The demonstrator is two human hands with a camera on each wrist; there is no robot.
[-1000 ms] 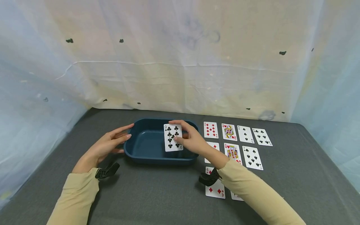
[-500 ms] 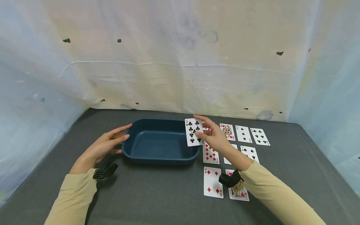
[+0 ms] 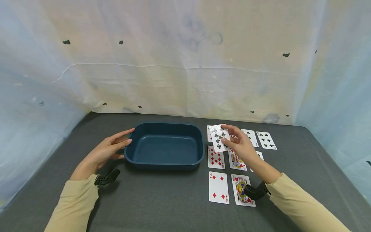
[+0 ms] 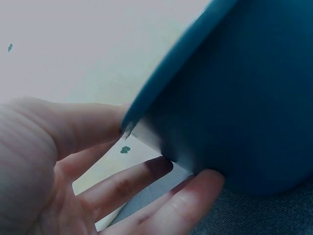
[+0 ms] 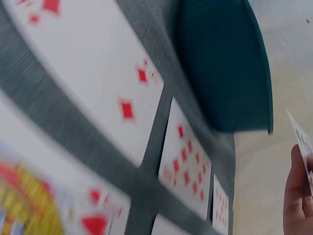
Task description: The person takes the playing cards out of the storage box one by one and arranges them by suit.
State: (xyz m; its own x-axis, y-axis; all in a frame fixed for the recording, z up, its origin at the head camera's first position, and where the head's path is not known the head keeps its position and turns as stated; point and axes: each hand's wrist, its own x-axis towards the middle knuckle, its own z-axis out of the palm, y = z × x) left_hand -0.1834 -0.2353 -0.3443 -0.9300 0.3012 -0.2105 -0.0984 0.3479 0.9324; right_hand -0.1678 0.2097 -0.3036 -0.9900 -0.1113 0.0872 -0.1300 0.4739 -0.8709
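My right hand (image 3: 243, 145) pinches a nine of clubs playing card (image 3: 216, 140) between thumb and fingers, its face towards the head camera. In that view the card overlaps a red-suit card in the back row. The right wrist view catches the held card (image 5: 302, 134) almost edge-on at the right border. Straight fingers of my left hand (image 3: 104, 153) touch the left end of a dark blue rectangular tub (image 3: 165, 166). In the left wrist view, the left fingertips (image 4: 208, 181) meet the tub's outer wall (image 4: 234, 112), with another digit at the rim.
Face-up cards lie in rows right of the tub: a ten of diamonds (image 3: 216, 162), a four of diamonds (image 3: 218, 187), a hearts face card (image 3: 240, 183) and several more. Two black-suit cards stand at the back right, one a clubs card (image 3: 267, 140). A fabric backdrop (image 3: 185, 90) rises behind the grey table (image 3: 162, 199).
My right hand has carried the nine of clubs from over the tub rightward to above the back row of cards. The left hand stays at the tub's end.
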